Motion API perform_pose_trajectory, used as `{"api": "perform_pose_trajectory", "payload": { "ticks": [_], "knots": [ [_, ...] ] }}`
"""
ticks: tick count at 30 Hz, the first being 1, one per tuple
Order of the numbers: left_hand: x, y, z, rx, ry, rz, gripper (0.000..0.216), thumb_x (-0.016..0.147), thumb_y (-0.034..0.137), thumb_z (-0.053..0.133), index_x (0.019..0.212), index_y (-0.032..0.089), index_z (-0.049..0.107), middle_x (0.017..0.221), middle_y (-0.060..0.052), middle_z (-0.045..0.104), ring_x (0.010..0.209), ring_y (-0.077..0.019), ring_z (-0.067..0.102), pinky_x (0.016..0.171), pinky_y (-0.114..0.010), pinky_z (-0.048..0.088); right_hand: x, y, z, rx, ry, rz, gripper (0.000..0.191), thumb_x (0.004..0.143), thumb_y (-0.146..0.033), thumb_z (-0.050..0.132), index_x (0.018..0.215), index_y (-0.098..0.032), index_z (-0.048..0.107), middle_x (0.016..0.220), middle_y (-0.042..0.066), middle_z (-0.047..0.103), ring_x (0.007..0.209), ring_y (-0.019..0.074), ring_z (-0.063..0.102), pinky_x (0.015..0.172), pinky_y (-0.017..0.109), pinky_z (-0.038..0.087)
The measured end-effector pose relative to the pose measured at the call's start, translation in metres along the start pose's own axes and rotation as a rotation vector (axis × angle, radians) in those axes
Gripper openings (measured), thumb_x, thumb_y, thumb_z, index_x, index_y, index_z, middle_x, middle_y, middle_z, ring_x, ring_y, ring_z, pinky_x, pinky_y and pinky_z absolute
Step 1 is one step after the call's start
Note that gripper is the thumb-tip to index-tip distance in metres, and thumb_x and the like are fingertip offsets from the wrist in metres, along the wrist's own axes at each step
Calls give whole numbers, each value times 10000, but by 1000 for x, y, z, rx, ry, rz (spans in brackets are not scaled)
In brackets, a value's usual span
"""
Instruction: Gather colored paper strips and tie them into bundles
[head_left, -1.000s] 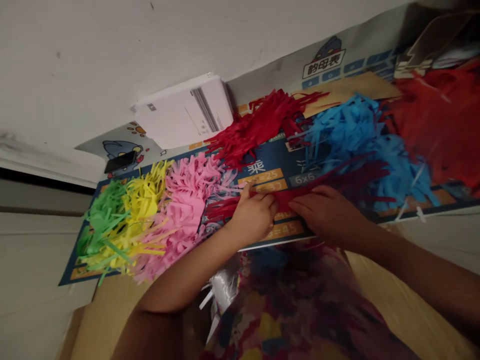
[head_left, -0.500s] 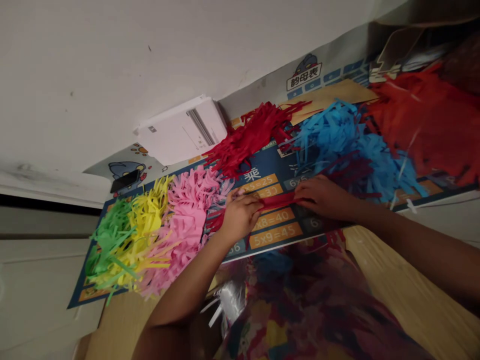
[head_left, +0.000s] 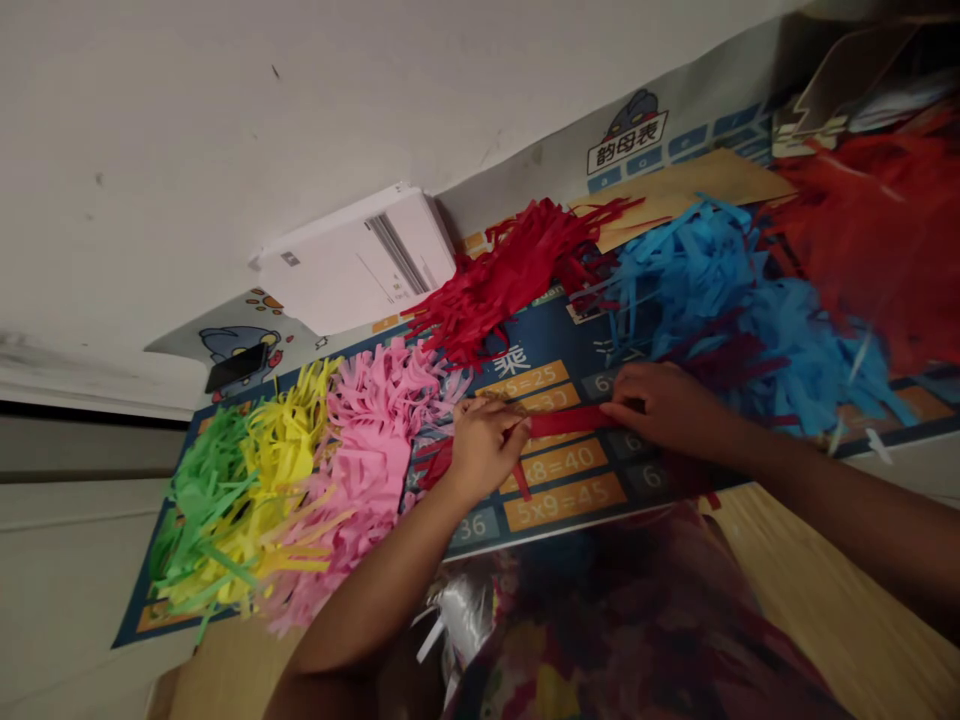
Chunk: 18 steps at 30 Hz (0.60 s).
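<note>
A narrow red tissue-paper tassel [head_left: 568,421] lies stretched across the printed mat [head_left: 499,552] between my two hands. My left hand [head_left: 480,448] is closed on its left end, where red fringe strips show beneath and beside the fingers. My right hand [head_left: 660,402] pinches the other end, with dark red fringe trailing past it toward the blue paper fringe [head_left: 694,262]. Pink paper fringe [head_left: 371,445] lies just left of my left hand. Behind both hands rests a bunch of red fringe [head_left: 517,270].
Yellow fringe [head_left: 281,445] and green fringe [head_left: 201,490] lie at the left of the mat. A white box [head_left: 352,265] leans near the wall, a dark phone-like object [head_left: 237,368] left of it. A brown envelope [head_left: 697,195] and a large orange-red paper pile [head_left: 892,230] are at right.
The view has shifted slightly. Both hands keep hold of the red tassel, with a little more of its flat red band visible between them; a loose red strip now hangs beside my left hand.
</note>
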<state>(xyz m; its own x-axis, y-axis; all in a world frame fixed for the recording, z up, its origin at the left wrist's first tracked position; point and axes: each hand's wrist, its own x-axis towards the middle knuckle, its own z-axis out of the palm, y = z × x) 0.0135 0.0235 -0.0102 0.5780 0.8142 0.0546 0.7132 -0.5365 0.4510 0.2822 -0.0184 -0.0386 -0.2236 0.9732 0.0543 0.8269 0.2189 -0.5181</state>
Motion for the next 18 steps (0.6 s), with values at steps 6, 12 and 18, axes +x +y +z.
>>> {"api": "perform_pose_trajectory", "payload": {
  "ticks": [6,12,18],
  "knots": [
    [3,1,2,82,-8,-27,294,884,268,636,600,194,628,709,-16,680,816,-204,607,815,-404,338,2,-4,-2,-13,2,6,302,894,-365,562,647,-196,600,772,34,618,762,188,591,705,319,340],
    [4,-1,6,103,5,-20,310,895,286,627,597,202,621,698,-15,668,783,-202,596,792,-408,362,1,-3,1,-40,44,-25,280,892,-332,564,645,-202,587,763,31,622,776,194,599,701,327,343],
    [-2,0,7,189,129,26,148,876,277,681,1012,219,689,943,-50,708,953,-246,593,849,-428,380,0,-15,-2,-167,110,-32,145,883,-285,603,771,-197,626,835,46,659,795,205,586,701,336,307]
  ]
}}
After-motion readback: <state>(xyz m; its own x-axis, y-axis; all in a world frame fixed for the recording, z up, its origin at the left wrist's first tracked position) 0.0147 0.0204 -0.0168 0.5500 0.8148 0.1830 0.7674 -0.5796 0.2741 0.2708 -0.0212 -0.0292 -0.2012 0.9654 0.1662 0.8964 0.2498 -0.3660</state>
